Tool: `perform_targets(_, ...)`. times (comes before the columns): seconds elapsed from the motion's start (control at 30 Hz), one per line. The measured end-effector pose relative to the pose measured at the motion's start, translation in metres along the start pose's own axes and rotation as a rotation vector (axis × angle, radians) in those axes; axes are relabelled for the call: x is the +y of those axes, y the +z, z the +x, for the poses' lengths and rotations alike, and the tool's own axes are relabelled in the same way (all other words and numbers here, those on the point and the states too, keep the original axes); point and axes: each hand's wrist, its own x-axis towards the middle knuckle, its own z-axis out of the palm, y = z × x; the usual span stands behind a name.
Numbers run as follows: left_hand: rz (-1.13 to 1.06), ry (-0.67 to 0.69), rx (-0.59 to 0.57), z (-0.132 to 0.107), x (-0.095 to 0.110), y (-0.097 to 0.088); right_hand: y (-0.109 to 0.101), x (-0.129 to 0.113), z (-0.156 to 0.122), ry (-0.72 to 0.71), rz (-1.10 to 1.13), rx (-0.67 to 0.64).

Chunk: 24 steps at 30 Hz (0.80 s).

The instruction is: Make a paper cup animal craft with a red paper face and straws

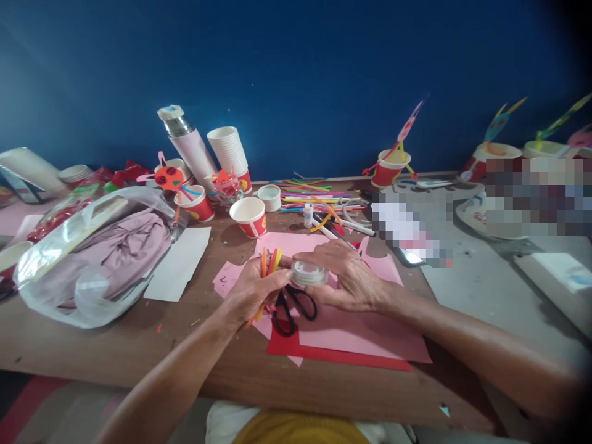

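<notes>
My left hand [253, 288] is closed around a few orange and yellow paper strips [269, 261] that stick up between its fingers. My right hand [346, 277] is closed on a roll of clear tape [308, 272], held between both hands just above pink paper sheets [365, 330] lying on a red sheet [340, 356]. Black-handled scissors [292, 308] lie on the paper right under my hands.
A wooden table [120, 345] carries a plastic bag of cloth [99, 259] at left, a white paper sheet [178, 264], red paper cups [250, 216], a stack of cups [230, 151], a thermos [187, 142], coloured strips and pens [319, 200], and decorated cups [387, 166] at the back.
</notes>
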Motion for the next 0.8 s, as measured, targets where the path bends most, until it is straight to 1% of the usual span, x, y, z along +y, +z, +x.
perform_targets(0.2, -0.004, 0.017, 0.016, 0.0010, -0.0053, 0.0001, 0.0011, 0.0050, -0.0018, -0.073, 0.148, 0.044)
perform_targets(0.3, 0.022, 0.040, 0.015, 0.0016, -0.0049, 0.0020, 0.0019, 0.0038, -0.0019, -0.095, 0.232, 0.025)
perform_targets(0.4, 0.034, 0.047, 0.060, 0.0027, -0.0037, 0.0047, 0.0019, 0.0010, -0.0020, -0.096, 0.296, 0.000)
perform_targets(0.47, -0.006, 0.035, 0.068, 0.0033, -0.0028, 0.0061, 0.0010, -0.0003, -0.0028, -0.063, 0.343, -0.018)
perform_targets(0.63, -0.139, -0.011, 0.014, 0.0030, -0.0003, 0.0062, -0.0041, -0.0014, -0.0055, 0.103, 0.479, -0.073)
perform_targets(0.7, -0.177, -0.010, -0.022, 0.0021, 0.0005, 0.0052, -0.0057, -0.0022, -0.0061, 0.124, 0.522, -0.095)
perform_targets(0.8, -0.212, -0.013, -0.082, 0.0003, 0.0015, 0.0038, -0.0056, -0.0023, -0.0068, 0.112, 0.557, -0.143)
